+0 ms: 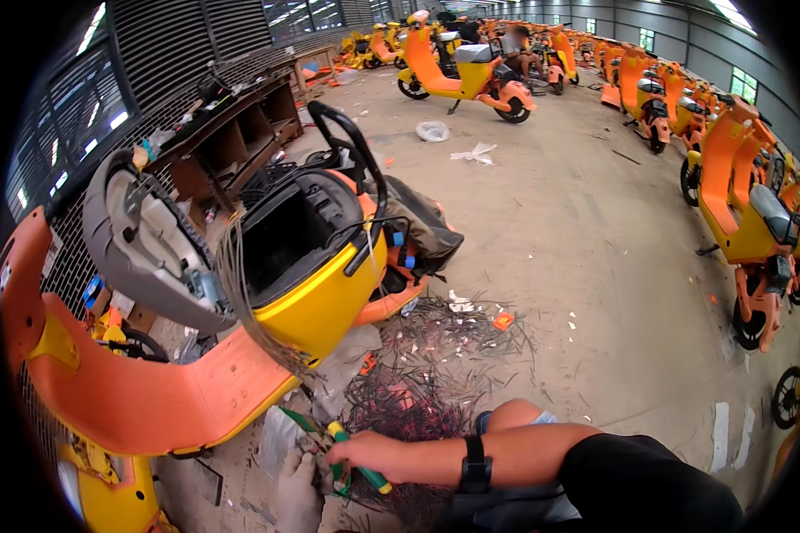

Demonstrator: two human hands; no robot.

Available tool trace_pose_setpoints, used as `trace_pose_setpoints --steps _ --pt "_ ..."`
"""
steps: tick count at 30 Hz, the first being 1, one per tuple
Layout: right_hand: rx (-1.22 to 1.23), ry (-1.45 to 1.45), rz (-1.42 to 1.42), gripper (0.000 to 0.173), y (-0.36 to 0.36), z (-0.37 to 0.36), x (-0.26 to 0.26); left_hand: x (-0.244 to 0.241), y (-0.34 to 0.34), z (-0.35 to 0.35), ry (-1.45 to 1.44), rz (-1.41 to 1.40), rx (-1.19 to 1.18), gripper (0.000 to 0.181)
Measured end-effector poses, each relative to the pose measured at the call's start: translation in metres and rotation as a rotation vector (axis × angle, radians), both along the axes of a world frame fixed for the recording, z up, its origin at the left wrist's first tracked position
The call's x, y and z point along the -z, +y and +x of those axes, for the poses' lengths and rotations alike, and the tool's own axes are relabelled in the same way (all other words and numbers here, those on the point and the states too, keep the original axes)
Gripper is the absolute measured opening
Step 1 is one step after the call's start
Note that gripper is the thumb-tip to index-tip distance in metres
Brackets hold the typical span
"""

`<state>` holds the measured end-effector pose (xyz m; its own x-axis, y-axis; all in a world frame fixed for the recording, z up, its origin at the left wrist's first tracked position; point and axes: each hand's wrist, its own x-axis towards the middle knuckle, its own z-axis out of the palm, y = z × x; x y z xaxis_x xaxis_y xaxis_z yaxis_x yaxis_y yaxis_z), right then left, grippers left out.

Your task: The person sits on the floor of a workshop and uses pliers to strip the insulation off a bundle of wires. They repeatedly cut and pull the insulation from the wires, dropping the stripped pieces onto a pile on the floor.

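Observation:
Low in the head view, my bare right hand (368, 453) is closed around a green tool handle with yellow ends (359, 458). Just left of it, my left hand (298, 470), in a pale glove, is beside a green strip-like piece (298, 421); its fingers are partly hidden and what they hold is unclear. Above both hands stands an orange and yellow electric scooter, its footboard (193, 386) nearest me. Its grey seat (147, 246) is tipped up beside the dark storage bin (277, 233). A bundle of thin grey wires or ties (240, 286) hangs over the bin's edge.
Cut dark strips (407, 406) and scraps litter the floor below the scooter. A clear plastic bag (280, 436) lies by my left hand. Wooden shelving (230, 143) stands behind. Another scooter (463, 70) is ahead, with a seated person (523, 56) near it; rows of scooters (740, 206) line the right.

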<state>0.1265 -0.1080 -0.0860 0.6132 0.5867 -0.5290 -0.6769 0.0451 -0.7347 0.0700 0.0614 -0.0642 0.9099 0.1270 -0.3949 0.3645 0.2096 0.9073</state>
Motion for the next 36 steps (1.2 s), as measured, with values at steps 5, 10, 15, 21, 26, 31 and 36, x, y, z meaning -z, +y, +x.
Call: trace_pose_setpoints --steps 5,10,15,21,26,31,36 --pt "0.131 0.255 -0.003 0.016 -0.003 0.005 -0.043 -0.028 -0.005 -0.007 -0.037 0.014 0.105 0.024" --pt "0.139 0.101 0.032 0.019 -0.026 0.012 -0.024 -0.037 -0.017 -0.006 -0.107 0.131 0.301 0.026" --pt "0.159 -0.027 0.066 0.020 -0.023 -0.007 -0.044 -0.036 -0.003 -0.021 -0.070 0.078 0.344 0.024" --pt "0.229 -0.281 0.036 0.024 -0.033 -0.015 -0.031 -0.044 -0.015 -0.026 -0.068 0.118 0.407 0.024" --pt "0.153 -0.689 -0.030 0.020 -0.028 -0.020 -0.031 -0.047 -0.015 -0.033 -0.061 0.138 0.436 0.023" --pt "0.139 -0.904 -0.223 0.027 -0.028 -0.010 -0.024 -0.048 -0.019 -0.033 -0.042 0.059 0.456 0.023" --pt "0.067 -0.962 -0.312 0.025 -0.030 0.001 -0.010 -0.040 -0.005 -0.039 0.049 0.075 0.445 0.024"
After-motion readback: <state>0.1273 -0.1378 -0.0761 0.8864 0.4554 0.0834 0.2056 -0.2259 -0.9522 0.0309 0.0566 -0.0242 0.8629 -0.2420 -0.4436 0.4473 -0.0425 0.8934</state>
